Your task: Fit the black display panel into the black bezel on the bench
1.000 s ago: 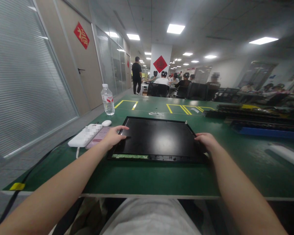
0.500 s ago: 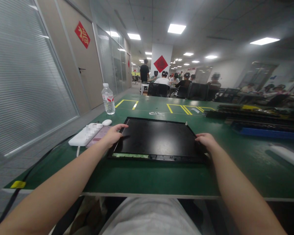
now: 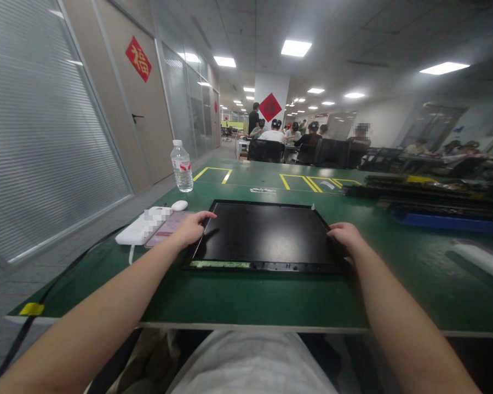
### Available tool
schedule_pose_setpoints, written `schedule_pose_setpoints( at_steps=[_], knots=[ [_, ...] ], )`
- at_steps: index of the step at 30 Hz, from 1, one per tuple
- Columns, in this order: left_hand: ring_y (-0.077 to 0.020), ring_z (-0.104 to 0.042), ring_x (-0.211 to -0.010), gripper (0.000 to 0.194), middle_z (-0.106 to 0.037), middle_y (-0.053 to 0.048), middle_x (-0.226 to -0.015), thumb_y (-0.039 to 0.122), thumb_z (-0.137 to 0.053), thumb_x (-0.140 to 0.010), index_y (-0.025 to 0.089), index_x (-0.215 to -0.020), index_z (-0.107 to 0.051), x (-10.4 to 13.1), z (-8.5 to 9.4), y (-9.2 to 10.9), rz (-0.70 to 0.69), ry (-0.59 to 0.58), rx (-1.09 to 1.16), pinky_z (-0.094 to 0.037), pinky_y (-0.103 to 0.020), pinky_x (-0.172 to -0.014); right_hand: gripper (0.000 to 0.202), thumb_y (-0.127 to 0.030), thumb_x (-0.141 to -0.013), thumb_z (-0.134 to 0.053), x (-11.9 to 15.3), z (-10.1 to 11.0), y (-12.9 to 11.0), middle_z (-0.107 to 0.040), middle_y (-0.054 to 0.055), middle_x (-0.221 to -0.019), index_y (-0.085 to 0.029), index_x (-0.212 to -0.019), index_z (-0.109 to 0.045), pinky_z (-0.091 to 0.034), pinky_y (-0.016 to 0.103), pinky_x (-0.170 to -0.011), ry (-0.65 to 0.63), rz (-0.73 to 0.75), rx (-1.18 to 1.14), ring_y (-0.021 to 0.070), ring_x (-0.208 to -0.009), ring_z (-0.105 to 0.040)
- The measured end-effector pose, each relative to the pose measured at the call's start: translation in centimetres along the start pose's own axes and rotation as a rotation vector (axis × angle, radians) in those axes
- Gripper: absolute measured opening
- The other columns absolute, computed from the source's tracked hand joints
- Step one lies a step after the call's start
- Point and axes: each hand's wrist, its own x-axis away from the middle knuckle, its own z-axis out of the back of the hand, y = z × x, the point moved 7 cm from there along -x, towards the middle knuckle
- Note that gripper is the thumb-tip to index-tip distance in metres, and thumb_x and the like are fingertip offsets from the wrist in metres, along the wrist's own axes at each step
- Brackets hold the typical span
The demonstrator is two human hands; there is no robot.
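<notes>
A black LCD screen panel (image 3: pixel 267 232) in a thin dark frame lies face up before me, close above or on the green table. A green circuit strip (image 3: pixel 219 265) runs along the left part of its near edge. My left hand (image 3: pixel 191 230) grips the left edge, one finger reaching over the border and the others partly hidden. On the opposite side, my right hand (image 3: pixel 347 236) holds the right edge between thumb and fingers, most fingers hidden beneath. A small pale tab (image 3: pixel 313 207) sticks up at the far right corner.
Left of the panel are a white power strip (image 3: pixel 133 232), a purple phone-like slab (image 3: pixel 164 232), a white mouse (image 3: pixel 179 206) and a water bottle (image 3: pixel 182 169). Dark strips (image 3: pixel 419 191) are stacked right, by a blue piece (image 3: pixel 456 223) and a white bar (image 3: pixel 482 262). People sit beyond.
The panel's far edge has come down and slightly nearer to me, and my left hand has shifted a little with it. A standing person in the background has moved right.
</notes>
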Motion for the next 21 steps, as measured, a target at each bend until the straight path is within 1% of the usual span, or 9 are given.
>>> schedule_pose_setpoints(
  at_steps=[2, 5, 9, 10, 11, 13, 17, 19, 21],
  knots=[
    [-0.0351, -0.072, -0.101, 0.053, -0.079, -0.006, -0.097, 0.009, -0.055, -0.048, 0.026, -0.093, -0.079, 0.0, 0.0, 0.1, 0.003, -0.018, -0.067, -0.054, -0.048, -0.095, 0.023, -0.007, -0.057, -0.075, 0.0, -0.1, 0.1, -0.068, 0.007, -0.069, -0.02, -0.077, -0.073, -0.055, 0.036, -0.069, 0.005, 0.001, -0.005, 0.0269, -0.074, -0.069],
    [-0.0355, -0.07, -0.105, 0.052, -0.078, -0.008, -0.105, 0.012, -0.057, -0.052, 0.027, -0.098, -0.077, 0.1, -0.3, 0.4, -0.029, -0.048, -0.188, -0.052, -0.047, -0.098, 0.025, -0.007, -0.058, -0.075, 0.0, -0.1, 0.0, -0.069, 0.007, -0.071, -0.019, -0.081, -0.074, -0.055, 0.036, -0.073, 0.025, 0.043, 0.015, 0.0249, -0.074, -0.068],
    [-0.0338, -0.064, -0.123, 0.049, -0.075, -0.01, -0.123, 0.018, -0.06, -0.06, 0.025, -0.107, -0.074, 0.1, -1.3, 0.9, -0.123, -0.12, -0.312, -0.043, -0.043, -0.111, 0.049, -0.006, -0.06, -0.074, 0.1, -0.2, -0.6, -0.069, 0.001, -0.072, -0.021, -0.107, -0.076, -0.054, 0.033, -0.078, 0.034, 0.135, 0.044, 0.0209, -0.071, -0.067],
    [-0.0338, -0.062, -0.126, 0.047, -0.074, -0.011, -0.125, 0.02, -0.061, -0.063, 0.024, -0.108, -0.073, 0.2, -1.5, 1.0, -0.14, -0.133, -0.335, -0.041, -0.043, -0.113, 0.052, -0.006, -0.06, -0.074, 0.1, -0.3, -0.7, -0.069, 0.0, -0.073, -0.023, -0.11, -0.076, -0.054, 0.032, -0.079, 0.021, 0.144, 0.051, 0.0208, -0.072, -0.067],
    [-0.0342, -0.061, -0.127, 0.045, -0.073, -0.012, -0.126, 0.024, -0.062, -0.066, 0.023, -0.109, -0.073, 0.2, -1.7, 1.0, -0.153, -0.143, -0.353, -0.039, -0.044, -0.114, 0.051, -0.006, -0.061, -0.074, 0.1, -0.5, -0.8, -0.07, 0.001, -0.074, -0.023, -0.109, -0.077, -0.054, 0.032, -0.08, 0.005, 0.148, 0.06, 0.0212, -0.075, -0.068],
    [-0.035, -0.06, -0.128, 0.04, -0.073, -0.012, -0.125, 0.032, -0.065, -0.07, 0.024, -0.108, -0.073, 0.3, -1.9, 0.9, -0.167, -0.154, -0.372, -0.037, -0.045, -0.115, 0.042, -0.005, -0.062, -0.074, 0.2, -0.8, -0.9, -0.073, 0.004, -0.081, -0.022, -0.1, -0.079, -0.053, 0.032, -0.084, -0.015, 0.148, 0.078, 0.0232, -0.085, -0.071],
    [-0.0359, -0.058, -0.128, 0.039, -0.072, -0.011, -0.123, 0.047, -0.072, -0.07, 0.026, -0.103, -0.073, 0.4, -1.9, 0.5, -0.176, -0.143, -0.37, -0.035, -0.047, -0.116, 0.029, -0.004, -0.062, -0.075, 0.2, -1.2, -1.0, -0.077, 0.01, -0.094, -0.02, -0.085, -0.08, -0.052, 0.034, -0.094, -0.023, 0.155, 0.093, 0.0271, -0.101, -0.071],
    [-0.0365, -0.058, -0.127, 0.042, -0.071, -0.012, -0.123, 0.05, -0.071, -0.072, 0.025, -0.106, -0.073, 0.4, -2.0, 0.4, -0.18, -0.154, -0.41, -0.035, -0.048, -0.115, 0.03, -0.003, -0.063, -0.074, 0.1, -1.2, -1.0, -0.077, 0.01, -0.099, -0.02, -0.086, -0.08, -0.051, 0.035, -0.097, -0.029, 0.156, 0.111, 0.028, -0.104, -0.071],
    [-0.0364, -0.058, -0.127, 0.046, -0.069, -0.013, -0.124, 0.052, -0.067, -0.076, 0.024, -0.112, -0.072, 0.3, -2.2, 0.4, -0.185, -0.18, -0.483, -0.036, -0.049, -0.115, 0.035, -0.003, -0.064, -0.071, -0.1, -1.4, -0.9, -0.078, 0.01, -0.106, -0.019, -0.094, -0.082, -0.05, 0.035, -0.101, -0.047, 0.157, 0.161, 0.0283, -0.108, -0.07]
  ],
)
